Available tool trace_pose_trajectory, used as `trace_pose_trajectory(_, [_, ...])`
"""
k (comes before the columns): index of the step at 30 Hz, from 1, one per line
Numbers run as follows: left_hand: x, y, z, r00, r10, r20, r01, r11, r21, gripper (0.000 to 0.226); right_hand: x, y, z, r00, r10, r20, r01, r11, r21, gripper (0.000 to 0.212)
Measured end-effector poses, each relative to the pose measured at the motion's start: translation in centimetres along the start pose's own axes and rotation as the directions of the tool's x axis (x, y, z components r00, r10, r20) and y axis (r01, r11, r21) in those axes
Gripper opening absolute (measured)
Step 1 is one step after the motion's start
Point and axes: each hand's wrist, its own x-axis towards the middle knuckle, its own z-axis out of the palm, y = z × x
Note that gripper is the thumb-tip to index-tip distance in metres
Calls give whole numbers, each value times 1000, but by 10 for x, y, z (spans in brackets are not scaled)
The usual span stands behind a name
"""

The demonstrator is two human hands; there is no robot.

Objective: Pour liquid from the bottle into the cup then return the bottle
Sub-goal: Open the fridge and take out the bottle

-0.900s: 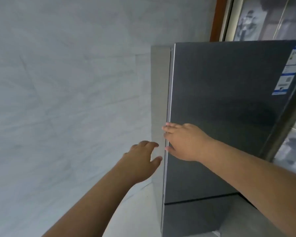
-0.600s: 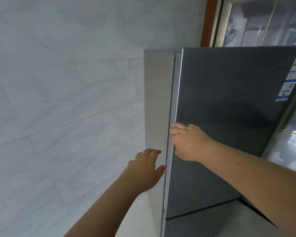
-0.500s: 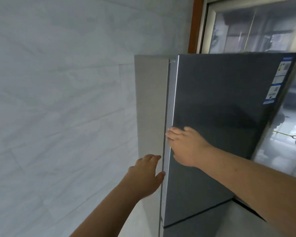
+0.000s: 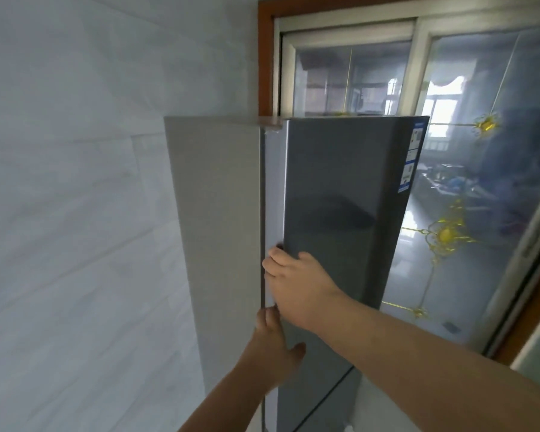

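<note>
One fridge (image 4: 340,198), two hands on its door edge. Right hand (image 4: 296,282) curled, fingers hooked over the edge; left hand (image 4: 272,347) open, flat against it below. Bottle, cup hidden from view.

Fridge (image 4: 340,213) against the wall (image 4: 75,182) on its left, window (image 4: 468,151) behind and right.

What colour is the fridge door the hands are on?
Dark glossy grey on the fridge door, with a lighter beige-grey side panel; the head view shows it.
</note>
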Motion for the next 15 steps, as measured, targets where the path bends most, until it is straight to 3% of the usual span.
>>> trace_pose_trajectory(3, [8,-6,2,995,-27,-95,12,988,-152,79,4,-6,-5,1000,14,7,-14,1000,-13,50])
trace_pose_trajectory(6, [11,-12,4,994,14,-107,-31,987,-156,80,4,-10,-5,1000,28,-8,-29,999,-22,48])
trace_pose_trajectory(9, [12,-18,3,991,58,-123,-78,984,-161,67,1,-13,-4,999,41,30,-39,998,-43,45])
trace_pose_trajectory(13, [6,-27,12,982,187,-35,-189,981,-37,40,-19,-9,-9,992,84,98,-87,996,27,19])
trace_pose_trajectory(15, [3,-23,21,959,269,-93,-266,963,40,33,-38,-11,-17,981,135,143,-138,990,17,22])
